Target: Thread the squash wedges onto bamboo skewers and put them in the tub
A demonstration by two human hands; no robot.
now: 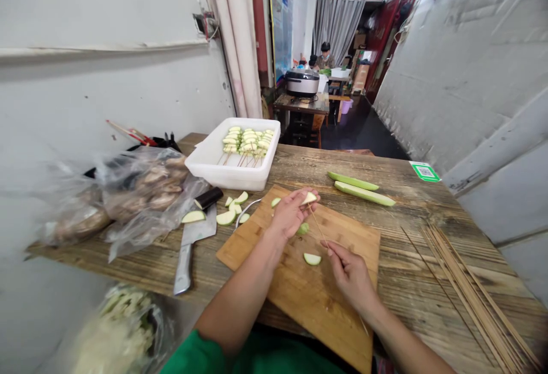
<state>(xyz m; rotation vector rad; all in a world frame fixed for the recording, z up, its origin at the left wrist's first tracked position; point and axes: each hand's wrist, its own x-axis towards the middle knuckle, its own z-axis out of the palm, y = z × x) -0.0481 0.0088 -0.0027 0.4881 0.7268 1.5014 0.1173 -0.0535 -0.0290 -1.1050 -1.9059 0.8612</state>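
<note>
Above the wooden cutting board point(342, 311), my left hand point(289, 211) is closed on a pale green zucchini slice point(309, 197). My right hand point(349, 271) pinches a thin wooden skewer point(317, 224), whose upper end meets that slice; whether it has pierced through I cannot tell. A loose half-round slice point(312, 259) lies on the board between my hands, and a greenish piece point(303, 228) sits just below my left hand. Left of the board, several cut slices point(225, 217) rest on the table beside a cleaver point(184, 265).
A white plastic tub point(231, 177) holds skewered slices at the table's back. Two long zucchini halves point(363, 192) lie behind the board. Bare skewers point(475, 294) are bundled at right. Bagged mushrooms point(149, 191) stand at left. A person point(325, 57) sits far back.
</note>
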